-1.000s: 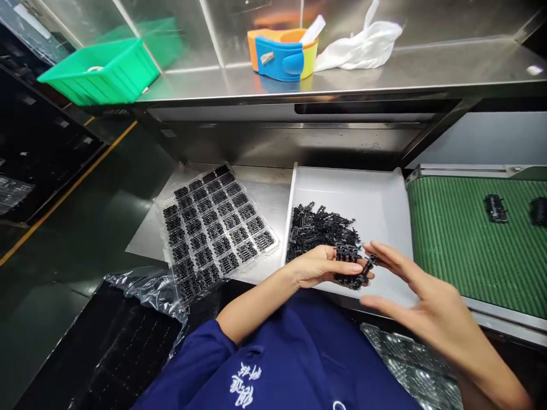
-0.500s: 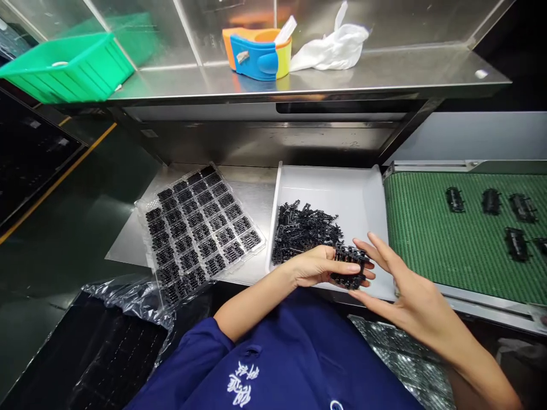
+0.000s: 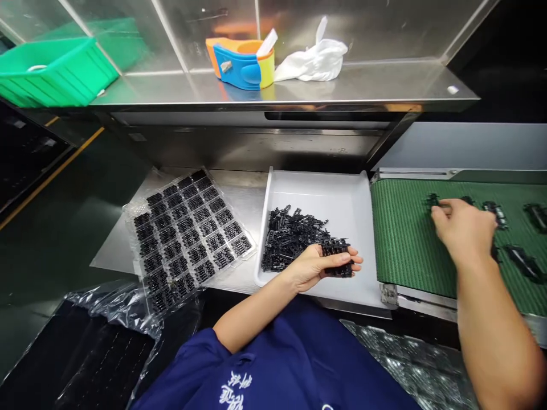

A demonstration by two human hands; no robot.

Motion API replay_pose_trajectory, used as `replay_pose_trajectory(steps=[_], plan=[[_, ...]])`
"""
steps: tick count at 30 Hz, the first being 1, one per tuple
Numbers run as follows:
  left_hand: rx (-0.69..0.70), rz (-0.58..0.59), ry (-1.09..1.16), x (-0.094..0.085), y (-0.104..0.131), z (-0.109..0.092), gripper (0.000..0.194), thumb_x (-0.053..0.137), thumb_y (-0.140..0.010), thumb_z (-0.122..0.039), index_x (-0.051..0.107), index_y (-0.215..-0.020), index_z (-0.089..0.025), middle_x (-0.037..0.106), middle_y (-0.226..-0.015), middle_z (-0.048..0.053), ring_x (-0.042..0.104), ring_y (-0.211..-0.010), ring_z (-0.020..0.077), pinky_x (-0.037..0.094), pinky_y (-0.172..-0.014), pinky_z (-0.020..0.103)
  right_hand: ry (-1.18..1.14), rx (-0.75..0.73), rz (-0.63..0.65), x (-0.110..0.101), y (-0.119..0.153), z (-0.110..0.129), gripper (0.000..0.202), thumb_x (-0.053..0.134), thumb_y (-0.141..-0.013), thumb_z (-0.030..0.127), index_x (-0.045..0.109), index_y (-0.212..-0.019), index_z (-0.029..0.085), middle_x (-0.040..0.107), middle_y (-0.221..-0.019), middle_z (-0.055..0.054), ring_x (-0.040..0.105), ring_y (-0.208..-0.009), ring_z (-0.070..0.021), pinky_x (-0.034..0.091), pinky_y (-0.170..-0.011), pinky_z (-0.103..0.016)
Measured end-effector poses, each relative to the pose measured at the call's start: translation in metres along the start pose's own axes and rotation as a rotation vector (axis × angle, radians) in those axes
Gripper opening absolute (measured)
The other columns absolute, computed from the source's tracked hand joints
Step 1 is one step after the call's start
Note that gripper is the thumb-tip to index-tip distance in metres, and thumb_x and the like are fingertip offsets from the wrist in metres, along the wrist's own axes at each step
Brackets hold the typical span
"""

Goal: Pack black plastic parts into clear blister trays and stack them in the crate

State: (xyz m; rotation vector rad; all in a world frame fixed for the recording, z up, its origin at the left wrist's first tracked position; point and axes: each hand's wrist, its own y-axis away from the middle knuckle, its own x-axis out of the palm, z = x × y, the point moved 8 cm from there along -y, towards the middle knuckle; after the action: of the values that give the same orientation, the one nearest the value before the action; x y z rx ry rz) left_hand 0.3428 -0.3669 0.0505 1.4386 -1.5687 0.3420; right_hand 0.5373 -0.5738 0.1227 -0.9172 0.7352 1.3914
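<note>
- Head view, clock centred on the white tray (image 3: 325, 185): inside it, a heap of black parts (image 3: 290, 236) lies towards eight o'clock.
- Left hand (image 3: 314, 266), six o'clock, above the tray: thumb pressed across a bunch of parts (image 3: 335, 247), fingers behind it.
- Right hand (image 3: 464, 228), three o'clock, over the green belt (image 3: 405, 233): thumb and fingertips pinching a single part (image 3: 432, 200); cannot tell whether it touches the belt.
- Nine o'clock: a clear compartment tray (image 3: 135, 209) bearing black pieces (image 3: 196, 253).
</note>
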Motion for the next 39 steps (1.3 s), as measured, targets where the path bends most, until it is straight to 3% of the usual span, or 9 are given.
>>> replay_pose_trajectory(steps=[3,5,9,14,16,21,26,33,39], plan=[[0.09,-0.079,0.041,-0.016,0.008,-0.014,0.053,0.095,-0.054,-0.037,0.075,-0.096,-0.012,0.075,-0.099,0.01,0.071,-0.09,0.0193,0.05,-0.1,0.04,-0.208,-0.097,0.071,0.021,0.056,0.043,0.057,0.053,-0.092,0.054,0.062,-0.133,0.016,0.075,-0.084,-0.011,0.074,-0.081,-0.0266,0.055,-0.089,-0.044],[0.117,-0.114,0.04,-0.026,0.015,-0.021,0.056,0.096,-0.053,-0.038,0.075,-0.098,-0.013,0.075,-0.098,0.009,0.071,-0.089,0.0187,0.05,-0.096,0.039,-0.353,-0.213,0.167,0.038,0.102,0.079,0.049,0.058,-0.091,0.055,0.067,-0.127,0.023,0.076,-0.086,-0.005,0.073,-0.07,-0.0203,0.059,-0.075,-0.034],[0.12,-0.157,-0.013,-0.043,0.036,-0.036,0.058,0.096,-0.05,-0.042,0.076,-0.095,-0.012,0.075,-0.091,0.007,0.07,-0.082,0.0176,0.052,-0.086,0.034,-0.433,-0.595,0.238,0.051,0.168,0.144,0.029,0.058,-0.096,0.041,0.072,-0.12,0.031,0.074,-0.11,-0.004,0.071,-0.096,-0.0214,0.059,-0.083,-0.033],[0.047,-0.066,-0.116,-0.053,0.059,-0.045,0.056,0.095,-0.052,-0.035,0.076,-0.099,-0.013,0.076,-0.097,0.009,0.07,-0.09,0.0194,0.051,-0.091,0.034,-0.347,-0.856,0.294,0.052,0.184,0.18,0.036,0.07,-0.086,0.051,0.068,-0.114,0.029,0.06,-0.141,-0.007,0.059,-0.127,-0.0293,0.054,-0.101,-0.043],[0.02,-0.032,-0.116,-0.055,0.064,-0.045,0.057,0.095,-0.053,-0.036,0.075,-0.101,-0.013,0.076,-0.099,0.009,0.071,-0.09,0.0192,0.051,-0.091,0.034,-0.394,-0.827,0.364,0.055,0.185,0.182,0.037,0.072,-0.086,0.047,0.063,-0.118,0.029,0.059,-0.143,-0.005,0.057,-0.131,-0.0275,0.055,-0.102,-0.04],[-0.024,0.017,-0.063,-0.051,0.069,-0.041,0.064,0.094,-0.056,-0.04,0.073,-0.11,-0.014,0.075,-0.105,0.012,0.071,-0.092,0.0216,0.056,-0.083,0.033,-0.492,-0.685,0.411,0.064,0.187,0.172,0.075,0.077,-0.081,0.05,0.046,-0.147,0.032,0.059,-0.144,-0.004,0.056,-0.132,-0.0262,0.054,-0.104,-0.033],[-0.044,0.05,-0.079,-0.04,0.061,-0.036,0.066,0.092,-0.058,-0.04,0.072,-0.114,-0.013,0.074,-0.111,0.015,0.071,-0.1,0.0246,0.056,-0.084,0.035,-0.482,-0.693,0.369,0.06,0.186,0.16,0.074,0.075,-0.083,0.049,0.045,-0.149,0.034,0.056,-0.147,-0.001,0.054,-0.135,-0.026,0.043,-0.116,-0.037],[-0.085,0.042,-0.13,-0.015,0.029,-0.017,0.063,0.092,-0.057,-0.043,0.074,-0.109,-0.015,0.074,-0.112,0.014,0.072,-0.094,0.0236,0.056,-0.086,0.036,-0.47,-0.718,0.251,0.027,0.175,0.129,0.075,0.074,-0.085,0.043,0.041,-0.152,0.035,0.056,-0.147,-0.001,0.055,-0.133,-0.0251,0.044,-0.116,-0.039],[-0.146,0.14,-0.137,0.016,-0.005,0.007,0.065,0.093,-0.057,-0.044,0.073,-0.11,-0.015,0.074,-0.11,0.016,0.073,-0.097,0.0279,0.052,-0.093,0.041,-0.403,-0.691,0.251,0.016,0.161,0.094,0.07,0.073,-0.087,0.044,0.043,-0.15,0.037,0.055,-0.148,-0.002,0.042,-0.144,-0.0278,0.039,-0.119,-0.047]])
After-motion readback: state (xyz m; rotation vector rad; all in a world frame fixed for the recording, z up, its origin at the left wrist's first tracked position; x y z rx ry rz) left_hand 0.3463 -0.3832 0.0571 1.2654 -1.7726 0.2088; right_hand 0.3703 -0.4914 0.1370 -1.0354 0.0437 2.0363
